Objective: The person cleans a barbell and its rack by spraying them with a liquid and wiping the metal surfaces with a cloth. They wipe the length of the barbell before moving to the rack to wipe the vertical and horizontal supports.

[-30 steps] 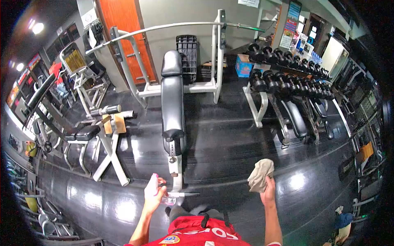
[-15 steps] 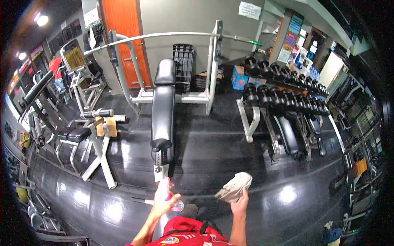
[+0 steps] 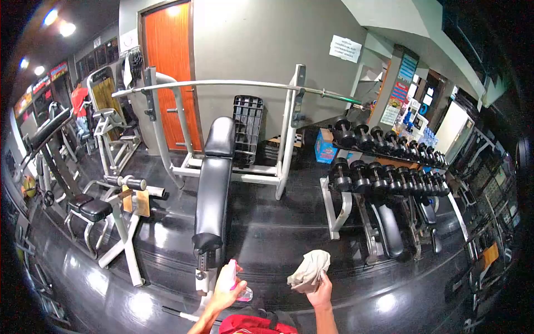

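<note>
My left hand (image 3: pixel 227 289) is closed around a clear spray bottle (image 3: pixel 243 294) with a pink top, held low beside the foot of the bench. In my right hand (image 3: pixel 320 292) is a crumpled, pale cloth (image 3: pixel 308 271), gripped at its lower right side. Ahead of my left hand stands a black padded weight bench (image 3: pixel 213 195), its back end under a rack. A long barbell (image 3: pixel 222 83) rests across the rack's uprights (image 3: pixel 286 133).
A dumbbell rack (image 3: pixel 336 222) with several black dumbbells (image 3: pixel 384 178) stands at right. To the left is a leg machine (image 3: pixel 125 234) with black pads. A person in a red top (image 3: pixel 79 106) is far left. A blue box (image 3: pixel 325 147) sits by the wall.
The view has tilted up, so the bench, rack and dumbbells appear lower. Both hands still hold the bottle and cloth, and have shifted slightly in the view.
</note>
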Available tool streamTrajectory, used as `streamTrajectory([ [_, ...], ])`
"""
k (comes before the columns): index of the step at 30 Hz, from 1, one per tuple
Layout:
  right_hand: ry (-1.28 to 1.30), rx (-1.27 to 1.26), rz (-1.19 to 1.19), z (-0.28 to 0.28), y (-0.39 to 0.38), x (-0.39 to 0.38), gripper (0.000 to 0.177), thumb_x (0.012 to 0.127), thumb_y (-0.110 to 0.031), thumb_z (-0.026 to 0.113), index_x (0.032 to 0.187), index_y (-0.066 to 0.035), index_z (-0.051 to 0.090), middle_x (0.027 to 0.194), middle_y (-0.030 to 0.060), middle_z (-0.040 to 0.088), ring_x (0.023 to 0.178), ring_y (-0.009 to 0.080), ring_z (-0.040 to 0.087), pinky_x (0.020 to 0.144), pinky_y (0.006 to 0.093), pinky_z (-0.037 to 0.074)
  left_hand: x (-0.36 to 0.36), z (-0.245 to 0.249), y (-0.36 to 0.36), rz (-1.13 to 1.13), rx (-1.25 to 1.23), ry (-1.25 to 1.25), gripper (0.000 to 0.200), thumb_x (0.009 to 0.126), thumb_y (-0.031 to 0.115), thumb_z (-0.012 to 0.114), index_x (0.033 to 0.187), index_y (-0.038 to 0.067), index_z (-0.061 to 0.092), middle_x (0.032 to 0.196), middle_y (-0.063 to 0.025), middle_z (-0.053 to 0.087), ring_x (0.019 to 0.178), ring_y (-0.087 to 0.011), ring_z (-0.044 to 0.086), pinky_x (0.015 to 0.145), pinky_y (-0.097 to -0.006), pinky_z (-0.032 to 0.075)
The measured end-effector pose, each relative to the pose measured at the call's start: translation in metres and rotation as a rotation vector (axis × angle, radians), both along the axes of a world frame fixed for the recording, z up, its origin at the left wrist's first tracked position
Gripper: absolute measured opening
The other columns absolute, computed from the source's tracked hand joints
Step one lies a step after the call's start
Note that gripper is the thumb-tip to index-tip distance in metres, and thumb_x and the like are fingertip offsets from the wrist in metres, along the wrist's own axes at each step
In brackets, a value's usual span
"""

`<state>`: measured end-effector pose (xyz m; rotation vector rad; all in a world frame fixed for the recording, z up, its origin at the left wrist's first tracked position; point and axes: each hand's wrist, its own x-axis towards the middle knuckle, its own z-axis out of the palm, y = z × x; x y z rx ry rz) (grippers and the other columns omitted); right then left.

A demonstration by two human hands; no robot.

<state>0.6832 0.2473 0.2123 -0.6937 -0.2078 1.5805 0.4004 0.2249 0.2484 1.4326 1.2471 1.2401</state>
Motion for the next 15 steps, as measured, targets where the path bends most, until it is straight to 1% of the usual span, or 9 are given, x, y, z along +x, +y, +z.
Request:
streamTrajectory([
  [1, 0.007, -0.015, 0.001, 0.000, 0.008, 0.005, 0.040, 0.093, -0.032, 0.044, 0.125, -0.008, 0.050, 0.123, 0.0055, 0.056, 0.115, 0.0252, 0.051, 0.099, 0.0450, 0.038, 0.003, 0.005, 0.008, -0.013, 0.010, 0.065, 0.058, 0.077, -0.006, 0.060, 0.128, 0.005, 0.036, 0.110, -0.0084, 0.045, 0.071, -0.0095, 0.051, 0.065, -0.0258, 0.048],
  [2, 0.025, -0.050, 0.035, -0.003, 0.018, 0.012, 0.044, 0.092, -0.038, 0.045, 0.125, -0.010, 0.049, 0.123, 0.0053, 0.056, 0.114, 0.0256, 0.051, 0.097, 0.0466, 0.039, 0.010, 0.010, 0.016, -0.017, -0.035, -0.072, 0.061, 0.079, -0.004, 0.062, 0.132, 0.003, 0.034, 0.109, -0.0090, 0.047, 0.069, -0.0116, 0.054, 0.063, -0.0271, 0.048],
  [3, -0.006, -0.006, 0.084, 0.002, 0.025, 0.017, 0.049, 0.091, -0.044, 0.047, 0.127, -0.012, 0.048, 0.122, 0.0059, 0.055, 0.113, 0.0267, 0.052, 0.096, 0.0480, 0.041, 0.011, 0.007, 0.027, -0.031, 0.044, -0.026, 0.059, 0.079, -0.003, 0.061, 0.131, 0.003, 0.035, 0.109, -0.0099, 0.047, 0.070, -0.0123, 0.054, 0.063, -0.0278, 0.047],
  [6, -0.017, 0.010, 0.109, 0.002, 0.055, 0.021, 0.053, 0.090, -0.048, 0.047, 0.130, -0.013, 0.045, 0.122, 0.0062, 0.056, 0.111, 0.0283, 0.053, 0.094, 0.0492, 0.042, 0.013, 0.005, 0.061, -0.098, 0.095, -0.045, 0.060, 0.080, -0.003, 0.059, 0.134, 0.003, 0.032, 0.109, -0.0116, 0.047, 0.070, -0.0131, 0.055, 0.063, -0.0283, 0.048],
  [7, -0.015, 0.017, 0.119, -0.001, 0.066, 0.020, 0.053, 0.090, -0.048, 0.047, 0.130, -0.013, 0.045, 0.122, 0.0062, 0.056, 0.111, 0.0283, 0.053, 0.094, 0.0492, 0.042, 0.013, 0.006, 0.070, -0.089, 0.102, -0.042, 0.060, 0.080, -0.003, 0.059, 0.134, 0.003, 0.032, 0.109, -0.0116, 0.047, 0.070, -0.0131, 0.055, 0.063, -0.0283, 0.048],
  [10, 0.042, 0.027, 0.159, -0.008, 0.113, 0.013, 0.052, 0.091, -0.048, 0.046, 0.130, -0.014, 0.044, 0.122, 0.0064, 0.055, 0.111, 0.0282, 0.053, 0.094, 0.0495, 0.042, 0.017, 0.011, 0.102, -0.129, 0.070, -0.298, 0.057, 0.082, -0.006, 0.056, 0.133, 0.004, 0.033, 0.111, -0.0122, 0.048, 0.069, -0.0127, 0.057, 0.061, -0.0267, 0.050],
  [13, 0.038, 0.069, 0.189, -0.017, 0.157, 0.009, 0.051, 0.091, -0.047, 0.045, 0.130, -0.014, 0.044, 0.123, 0.0068, 0.055, 0.113, 0.0297, 0.052, 0.096, 0.0523, 0.040, 0.017, -0.006, 0.140, -0.147, 0.103, -0.198, 0.056, 0.083, -0.005, 0.054, 0.133, 0.004, 0.033, 0.108, -0.0121, 0.051, 0.068, -0.0131, 0.058, 0.062, -0.0274, 0.051],
  [14, 0.032, 0.060, 0.263, -0.037, 0.176, 0.016, 0.058, 0.088, -0.049, 0.050, 0.133, -0.013, 0.041, 0.128, 0.0085, 0.051, 0.113, 0.0309, 0.052, 0.096, 0.0506, 0.041, 0.020, -0.012, 0.152, -0.164, 0.073, -0.279, 0.053, 0.085, -0.002, 0.054, 0.134, 0.006, 0.035, 0.103, -0.0122, 0.054, 0.068, -0.0132, 0.058, 0.061, -0.0281, 0.051],
  [15, 0.027, 0.067, 0.273, -0.025, 0.191, 0.015, 0.058, 0.088, -0.049, 0.050, 0.133, -0.013, 0.041, 0.128, 0.0085, 0.051, 0.113, 0.0309, 0.052, 0.096, 0.0506, 0.041, 0.023, -0.012, 0.165, -0.155, 0.082, -0.282, 0.053, 0.085, -0.002, 0.054, 0.134, 0.006, 0.035, 0.103, -0.0122, 0.054, 0.068, -0.0132, 0.058, 0.061, -0.0281, 0.051],
])
